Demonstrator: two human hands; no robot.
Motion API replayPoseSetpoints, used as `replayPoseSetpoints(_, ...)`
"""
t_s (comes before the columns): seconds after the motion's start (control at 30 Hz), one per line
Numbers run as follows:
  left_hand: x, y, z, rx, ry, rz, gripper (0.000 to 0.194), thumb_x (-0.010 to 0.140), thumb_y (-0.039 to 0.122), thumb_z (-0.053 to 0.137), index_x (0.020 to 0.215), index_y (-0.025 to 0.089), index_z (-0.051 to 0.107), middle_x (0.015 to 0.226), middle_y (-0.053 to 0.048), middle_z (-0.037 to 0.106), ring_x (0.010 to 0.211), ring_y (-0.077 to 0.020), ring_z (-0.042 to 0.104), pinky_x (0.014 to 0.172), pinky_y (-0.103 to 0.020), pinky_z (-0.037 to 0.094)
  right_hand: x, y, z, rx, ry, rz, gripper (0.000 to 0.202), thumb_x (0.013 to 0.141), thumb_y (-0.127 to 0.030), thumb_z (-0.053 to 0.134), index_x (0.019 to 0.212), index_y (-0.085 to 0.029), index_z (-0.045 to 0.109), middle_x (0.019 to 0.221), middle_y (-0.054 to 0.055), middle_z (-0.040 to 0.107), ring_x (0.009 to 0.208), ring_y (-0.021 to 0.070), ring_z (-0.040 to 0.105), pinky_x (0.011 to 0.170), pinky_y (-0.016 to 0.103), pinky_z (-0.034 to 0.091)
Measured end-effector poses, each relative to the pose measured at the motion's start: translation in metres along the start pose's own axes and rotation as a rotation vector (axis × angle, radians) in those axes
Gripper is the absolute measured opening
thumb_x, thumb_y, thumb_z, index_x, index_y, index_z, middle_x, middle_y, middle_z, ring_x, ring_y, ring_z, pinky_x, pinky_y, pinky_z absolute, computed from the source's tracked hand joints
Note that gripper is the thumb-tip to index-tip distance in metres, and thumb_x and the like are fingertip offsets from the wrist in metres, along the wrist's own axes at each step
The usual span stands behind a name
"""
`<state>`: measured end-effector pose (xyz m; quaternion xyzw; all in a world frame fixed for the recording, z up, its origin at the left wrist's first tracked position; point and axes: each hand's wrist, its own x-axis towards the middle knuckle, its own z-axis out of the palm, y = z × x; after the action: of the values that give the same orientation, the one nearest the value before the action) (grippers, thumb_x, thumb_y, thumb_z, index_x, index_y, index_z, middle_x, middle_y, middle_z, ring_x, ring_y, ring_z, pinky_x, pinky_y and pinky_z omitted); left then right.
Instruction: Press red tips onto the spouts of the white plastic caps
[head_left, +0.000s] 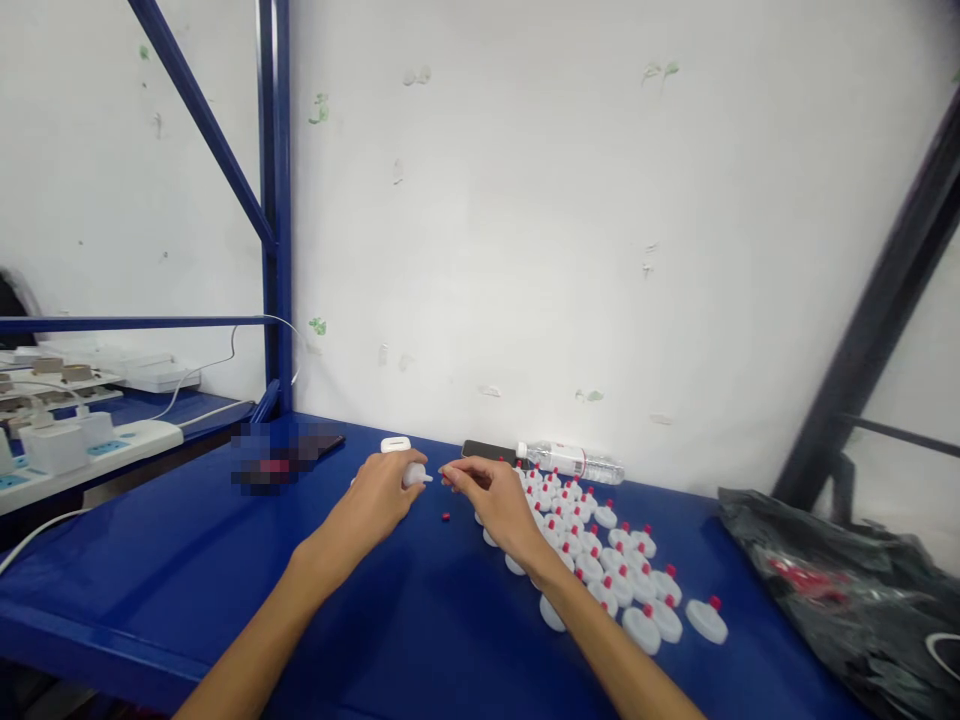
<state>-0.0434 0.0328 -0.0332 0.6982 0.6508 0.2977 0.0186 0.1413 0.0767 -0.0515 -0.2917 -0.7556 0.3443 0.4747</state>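
Note:
My left hand (382, 495) is closed round a small white bottle (415, 474), whose narrow nozzle points right. Facing it, a short gap away, my right hand (491, 495) pinches a small red cap (445, 479) between thumb and forefinger. Another red cap (445, 517) lies on the blue table (375, 640) below the gap between the hands. Several white round bottles with red caps (616, 584) stand grouped to the right of and behind my right hand; my right forearm hides some of them.
Behind the hands are a white case (395, 443), a black phone (489, 452) and a clear water bottle (574, 462) lying down. A dark plastic bag (847, 590) lies at right, power strips (142, 440) at left. A blue post (276, 200) rises at the back left.

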Motion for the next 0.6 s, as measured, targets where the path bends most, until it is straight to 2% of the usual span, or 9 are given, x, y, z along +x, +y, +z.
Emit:
replayPoseSetpoints(0.17,-0.003,0.009,0.005,0.012,0.007,0.019,0.039,0.085,0.020,0.060,0.122,0.015,0.071,0.118,-0.014,0.075,0.109,-0.0324,0.068,0.090,-0.037,0.049,-0.002,0.005,0.004,0.012,-0.027,-0.016,0.020,0.090,-0.034,0.064,0.088,-0.023,0.080,0.085,0.002,0.078,0.080,0.0197,0.070,0.074,0.029,0.051)
replayPoseSetpoints(0.27,-0.003,0.008,0.007,0.021,0.018,0.030,0.039,0.085,0.019,0.060,0.123,0.016,0.071,0.121,-0.015,0.074,0.114,-0.0327,0.066,0.094,-0.037,0.047,-0.003,0.006,0.005,0.032,-0.032,-0.004,0.019,0.089,-0.034,0.065,0.087,-0.023,0.080,0.084,0.002,0.078,0.079,0.0197,0.070,0.073,0.029,0.051)
replayPoseSetpoints(0.47,-0.002,0.001,0.013,0.023,0.046,0.024,0.040,0.087,0.022,0.058,0.125,0.014,0.069,0.118,-0.018,0.074,0.110,-0.0351,0.067,0.091,-0.040,0.047,-0.002,0.004,0.004,0.071,-0.027,-0.002,0.021,0.090,-0.037,0.065,0.090,-0.023,0.080,0.086,0.003,0.078,0.080,0.0202,0.070,0.075,0.031,0.052)
replayPoseSetpoints(0.6,-0.005,0.006,0.012,0.007,0.038,0.059,0.037,0.087,0.023,0.060,0.121,0.016,0.071,0.118,-0.016,0.075,0.108,-0.0330,0.068,0.090,-0.037,0.046,-0.003,0.004,0.006,0.067,-0.015,0.004,0.019,0.089,-0.035,0.065,0.088,-0.022,0.080,0.085,0.003,0.078,0.080,0.0204,0.070,0.075,0.031,0.052)
